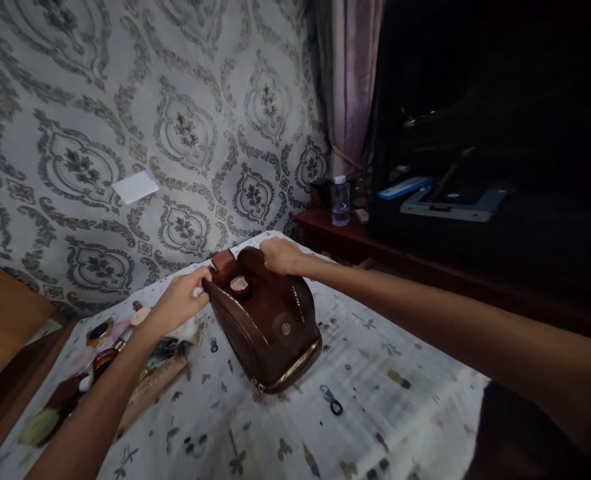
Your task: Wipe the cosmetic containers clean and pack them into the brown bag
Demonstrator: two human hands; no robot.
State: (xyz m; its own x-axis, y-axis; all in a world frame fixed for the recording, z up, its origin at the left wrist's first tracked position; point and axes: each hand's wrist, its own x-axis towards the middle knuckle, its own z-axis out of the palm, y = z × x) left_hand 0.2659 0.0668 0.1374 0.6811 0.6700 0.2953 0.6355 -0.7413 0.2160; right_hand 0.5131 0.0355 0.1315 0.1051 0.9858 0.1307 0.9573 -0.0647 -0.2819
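A brown leather bag point(268, 333) with gold zippers lies on a white patterned cloth point(375, 400) in the middle of the view. My left hand point(180, 301) is closed in a pinch at the bag's left end, where the zipper runs. My right hand point(281, 255) rests curled over the bag's far top edge, gripping it. A small round stud shows on the bag's near face.
A heap of small cosmetics and a wooden stick point(150, 390) lie left of the bag. A water bottle point(340, 200) stands on a dark red shelf behind. Patterned wallpaper with a white paper point(135, 187) fills the back; a dark cabinet is at right.
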